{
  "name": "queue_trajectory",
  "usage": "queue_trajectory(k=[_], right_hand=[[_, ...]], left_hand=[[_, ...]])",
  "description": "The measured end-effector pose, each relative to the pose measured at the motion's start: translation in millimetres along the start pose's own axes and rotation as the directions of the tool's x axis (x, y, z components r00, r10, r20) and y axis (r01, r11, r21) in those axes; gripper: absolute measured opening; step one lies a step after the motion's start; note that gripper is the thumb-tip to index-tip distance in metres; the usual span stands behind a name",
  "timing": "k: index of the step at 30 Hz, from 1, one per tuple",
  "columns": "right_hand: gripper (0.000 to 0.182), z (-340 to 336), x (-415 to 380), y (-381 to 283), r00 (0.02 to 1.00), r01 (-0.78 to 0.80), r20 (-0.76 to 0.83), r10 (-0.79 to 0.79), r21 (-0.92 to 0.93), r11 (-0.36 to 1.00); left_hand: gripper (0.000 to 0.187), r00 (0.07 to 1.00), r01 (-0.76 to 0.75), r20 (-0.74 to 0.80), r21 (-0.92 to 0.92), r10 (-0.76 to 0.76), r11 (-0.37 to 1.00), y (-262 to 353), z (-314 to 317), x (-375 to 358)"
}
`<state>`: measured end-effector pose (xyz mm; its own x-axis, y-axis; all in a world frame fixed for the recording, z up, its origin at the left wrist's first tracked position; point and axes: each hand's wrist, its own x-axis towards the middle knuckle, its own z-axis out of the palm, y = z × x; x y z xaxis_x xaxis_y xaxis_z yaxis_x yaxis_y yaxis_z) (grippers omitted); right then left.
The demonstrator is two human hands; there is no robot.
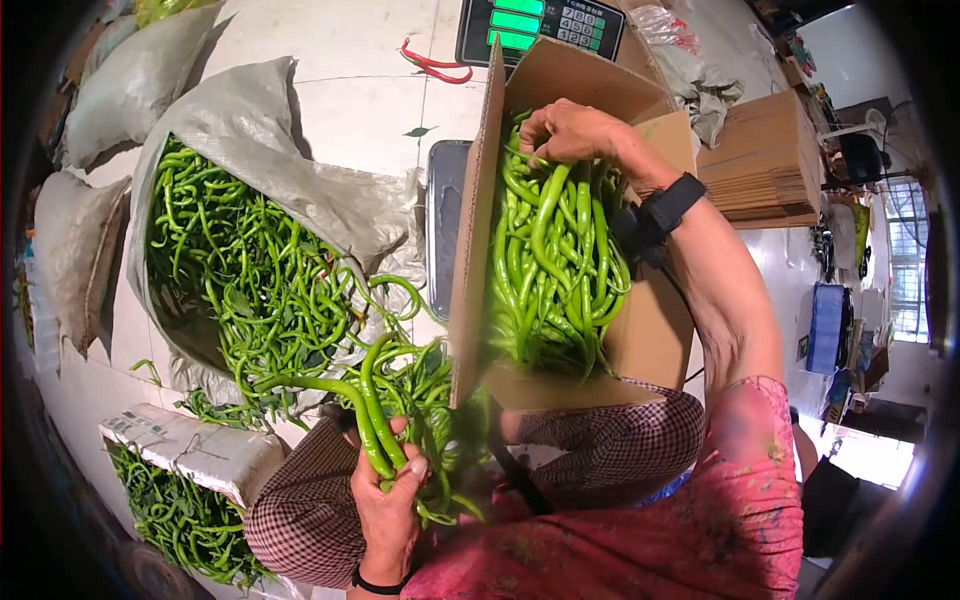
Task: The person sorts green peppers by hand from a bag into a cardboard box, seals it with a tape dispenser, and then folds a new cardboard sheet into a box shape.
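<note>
Long green chili peppers (372, 420) are held in my left hand (388, 500), fingers wrapped round their lower ends, over my lap. My right hand (578, 133) is inside an open cardboard box (473, 230), at its far end. Its fingers are curled down and closed on the peppers there; the fingertips are partly hidden. More long green peppers (550, 260) lie lengthwise in the box, packed side by side. Left of the box, a big woven sack (225, 105) lies open with a heap of green peppers (260, 260) spilling out toward my left hand.
A scale with a lit green display (515, 22) stands behind the box, and its platform (445, 190) shows on the left. Two red peppers (435, 65) lie on the tiled floor. Full sacks (80, 250) stand far left, a foam box (190, 455) lower left, flattened cartons (765, 165) right.
</note>
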<state>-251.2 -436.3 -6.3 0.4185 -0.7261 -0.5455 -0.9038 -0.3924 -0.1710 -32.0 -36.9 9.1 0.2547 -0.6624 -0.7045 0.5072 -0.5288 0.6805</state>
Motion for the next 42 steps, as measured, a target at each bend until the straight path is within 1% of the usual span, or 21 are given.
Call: queue_trajectory(k=[2, 3, 10, 12, 13, 15, 16, 18, 22, 27, 30, 32, 33, 34, 36, 37, 38, 39, 40, 41, 42], right_hand=[[0.031, -4, -6, 0, 0.996, -0.025, 0.081, 0.024, 0.012, 1.0], [0.036, 7, -3, 7, 0.997, 0.057, -0.05, -0.062, -0.103, 0.993], [0.033, 3, -2, 3, 0.999, 0.038, 0.004, -0.037, -0.199, 0.979], [0.031, -3, -9, 1, 0.998, 0.043, 0.036, -0.043, -0.02, 0.999], [0.031, -1, -11, 6, 0.998, 0.045, 0.037, -0.044, -0.021, 0.999], [0.032, 1, -18, 13, 0.985, 0.172, -0.041, -0.167, 0.272, 0.947], [0.032, 2, -22, 16, 0.985, 0.17, -0.041, -0.165, 0.27, 0.948], [0.046, -7, -40, 7, 0.974, 0.203, -0.126, -0.186, 0.137, 0.97], [0.049, -9, -55, 13, 0.926, 0.311, -0.278, -0.257, 0.171, 0.935], [0.044, -11, -65, 15, 0.945, 0.247, -0.276, -0.177, 0.246, 0.937], [0.044, -6, -63, 15, 0.95, 0.202, -0.28, -0.138, 0.215, 0.955], [0.046, -1, -60, 12, 0.848, 0.271, -0.476, -0.235, 0.008, 0.963], [0.046, -2, -50, 9, 0.904, 0.132, -0.402, -0.145, -0.061, 0.989], [0.046, 3, -40, 14, 0.905, 0.138, -0.399, -0.149, -0.057, 0.989], [0.047, 27, -9, 24, 0.828, 0.006, -0.545, -0.127, -0.219, 0.976], [0.049, 35, 6, 33, 0.88, 0.011, -0.458, -0.125, -0.243, 0.97], [0.052, 45, 18, 37, 0.874, -0.059, -0.484, -0.052, -0.211, 0.976], [0.059, 42, 28, 48, 0.907, 0.025, -0.399, -0.132, -0.261, 0.965], [0.059, 36, 23, 40, 0.919, 0.018, -0.394, -0.022, -0.015, 1.0], [0.063, 32, 26, 52, 0.902, 0.091, -0.421, -0.102, -0.046, 0.995], [0.057, 22, 17, 50, 0.901, 0.093, -0.393, -0.184, -0.24, 0.966]], left_hand=[[0.051, 1.0, -0.002, 0.005, 0.004, 0.002, 1.0, -1, 0, 2], [0.051, 1.0, -0.005, 0.007, 0.003, 0.005, 1.0, -1, 0, 3], [0.051, 1.0, 0.002, -0.008, 0.012, -0.001, 1.0, -1, 4, 3], [0.051, 1.0, 0.0, -0.02, 0.009, 0.0, 1.0, -1, 4, 3], [0.051, 1.0, 0.001, -0.025, 0.007, -0.001, 1.0, 0, 4, 3], [0.051, 1.0, 0.001, -0.026, 0.005, -0.001, 1.0, 0, 4, 4], [0.051, 1.0, -0.001, -0.021, -0.006, 0.001, 1.0, 0, 5, 4], [0.052, 1.0, 0.001, -0.017, -0.016, -0.001, 1.0, -1, 5, 4], [0.053, 1.0, -0.013, -0.008, 0.039, 0.013, 0.999, -5, 4, 5], [0.055, 1.0, -0.014, -0.013, 0.05, 0.015, 0.999, -3, 8, 5], [0.053, 1.0, -0.015, 0.0, 0.006, 0.015, 1.0, -2, 7, 4], [0.053, 1.0, -0.002, -0.008, 0.009, 0.002, 1.0, -2, 9, 3], [0.053, 1.0, -0.002, -0.014, 0.011, 0.002, 1.0, -2, 10, 3], [0.052, 1.0, -0.001, -0.013, 0.018, 0.001, 1.0, -1, 12, 3], [0.051, 0.999, 0.024, -0.03, 0.039, -0.023, 0.999, -2, 11, 3], [0.052, 1.0, 0.017, -0.019, 0.02, -0.016, 1.0, -2, 13, 4], [0.052, 0.999, 0.018, -0.028, 0.006, -0.018, 1.0, -2, 16, 4], [0.053, 1.0, -0.005, -0.004, -0.074, 0.004, 0.997, -1, 15, 3], [0.053, 0.999, -0.043, 0.013, -0.155, 0.045, 0.987, -1, 12, 5], [0.053, 0.998, -0.057, 0.003, -0.193, 0.059, 0.98, -2, 9, 6], [0.053, 0.997, -0.074, 0.002, -0.231, 0.076, 0.97, -3, 4, 7]])
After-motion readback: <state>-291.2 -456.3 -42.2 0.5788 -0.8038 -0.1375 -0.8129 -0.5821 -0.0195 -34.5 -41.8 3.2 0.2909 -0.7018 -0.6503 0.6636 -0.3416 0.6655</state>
